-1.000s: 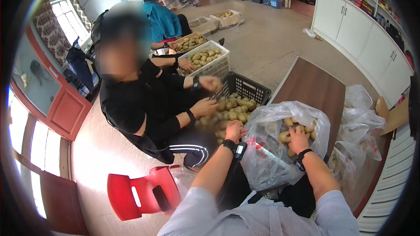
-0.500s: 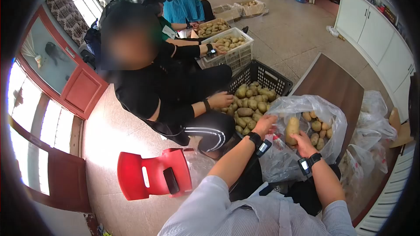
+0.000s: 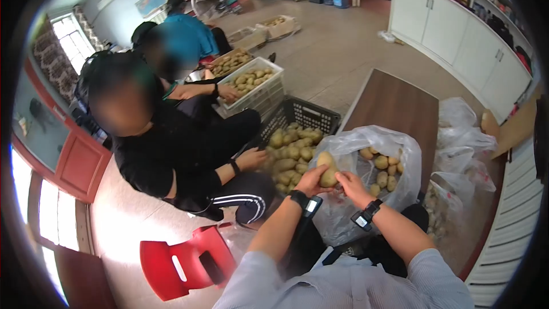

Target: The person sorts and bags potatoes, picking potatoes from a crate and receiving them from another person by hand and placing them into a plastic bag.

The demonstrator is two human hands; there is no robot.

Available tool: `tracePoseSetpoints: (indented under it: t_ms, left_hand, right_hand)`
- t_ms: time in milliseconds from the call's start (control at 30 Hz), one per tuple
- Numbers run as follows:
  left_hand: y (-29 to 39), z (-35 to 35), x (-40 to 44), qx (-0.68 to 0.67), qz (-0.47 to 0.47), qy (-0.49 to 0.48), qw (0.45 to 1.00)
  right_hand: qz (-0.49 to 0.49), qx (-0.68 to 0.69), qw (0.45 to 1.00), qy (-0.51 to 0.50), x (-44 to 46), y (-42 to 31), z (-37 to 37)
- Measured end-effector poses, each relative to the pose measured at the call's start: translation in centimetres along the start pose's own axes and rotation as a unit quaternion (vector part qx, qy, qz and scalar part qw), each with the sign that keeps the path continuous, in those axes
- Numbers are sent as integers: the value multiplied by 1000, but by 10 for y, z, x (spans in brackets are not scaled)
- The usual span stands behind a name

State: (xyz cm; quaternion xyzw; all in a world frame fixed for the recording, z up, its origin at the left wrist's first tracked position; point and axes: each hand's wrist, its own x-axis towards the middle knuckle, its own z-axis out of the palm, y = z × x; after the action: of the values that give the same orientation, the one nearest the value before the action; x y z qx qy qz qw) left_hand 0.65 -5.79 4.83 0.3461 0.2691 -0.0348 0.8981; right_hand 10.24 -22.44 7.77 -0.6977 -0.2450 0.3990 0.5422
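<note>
A long, pale, lumpy potato (image 3: pixel 327 173) is held up between my two hands, at the left side of the clear plastic bag (image 3: pixel 334 217). My left hand (image 3: pixel 311 182) is closed around its left side. The fingers of my right hand (image 3: pixel 353 187) grip its lower right side. More potatoes (image 3: pixel 382 162) lie inside the open bag. Just left of the bag, a black plastic crate (image 3: pixel 307 110) holds a heap of potatoes, and a co-worker's hand (image 3: pixel 251 160) is at its near left edge.
A brown board or tabletop (image 3: pixel 394 100) stands behind the bag. Filled plastic bags (image 3: pixel 457 160) lie to the right. A red chair (image 3: pixel 171 272) with a dark phone-like object is at lower left. Co-workers sit along the left by a white crate (image 3: pixel 260 94) of potatoes.
My left hand has closed on the potato, which only my right hand held before. The view has turned right, shifting the whole room left.
</note>
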Motion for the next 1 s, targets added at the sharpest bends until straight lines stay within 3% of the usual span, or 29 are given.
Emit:
tracePoseSetpoints:
  t_ms: [67,100,200,267,333,467,500,533,567,600,633,667,700,733,767,800,833,867,900,933,967,1000]
  left_hand:
    - [-1,1,0,-13,42,65,997]
    - [-5,1,5,-65,109,89,988]
    - [2,-23,17,-78,97,107,986]
    - [2,-28,23,-133,147,136,971]
    - [10,-43,22,-85,140,180,970]
    - [26,-72,28,-72,124,199,969]
    - [30,-77,35,-54,128,242,960]
    - [29,-105,55,-75,177,176,965]
    - [37,-110,51,180,235,151,943]
    - [45,-115,46,545,283,209,761]
    - [53,-120,40,701,341,272,564]
    - [68,-119,37,784,284,254,491]
    - [72,-119,34,758,282,258,528]
    - [74,-118,27,656,282,264,648]
    - [74,-103,18,294,257,250,886]
    - [74,-80,3,153,240,258,923]
    - [72,-60,-13,130,230,256,930]
    - [66,-37,-27,211,214,252,920]
    - [53,-59,-36,318,246,110,909]
    - [45,-16,-56,524,239,179,798]
    - [25,-22,-70,573,171,174,782]
    - [10,-14,-83,638,196,87,739]
  right_hand:
    - [5,20,1000,4,-2,20,-5]
    - [-6,-13,1000,1,-5,29,-10]
    - [26,-64,998,5,-25,53,-29]
    - [10,-116,993,-25,-28,82,-46]
    - [4,-129,992,10,-47,82,-55]
    - [65,-103,993,4,-74,90,-83]
    - [67,-104,992,-16,-75,93,-89]
    - [62,-107,992,-14,-73,99,-92]
    - [58,-111,992,-11,-71,104,-94]
    - [59,-88,994,-9,-74,99,-93]
    - [60,-65,996,-10,-76,92,-91]
    - [70,-60,996,4,-77,93,-89]
    - [69,-53,996,-14,-75,95,-88]
    - [66,-47,996,-36,-71,96,-88]
    - [73,-44,996,-30,-70,94,-87]
    - [71,-13,996,-56,-71,89,-85]
    - [70,20,994,-81,-72,83,-82]
    - [83,35,991,-99,-76,72,-80]
    - [97,49,987,-116,-76,66,-79]
    - [88,55,985,-138,-73,78,-75]
    - [81,61,982,-159,-72,91,-69]
    - [79,41,980,-179,-72,84,-68]
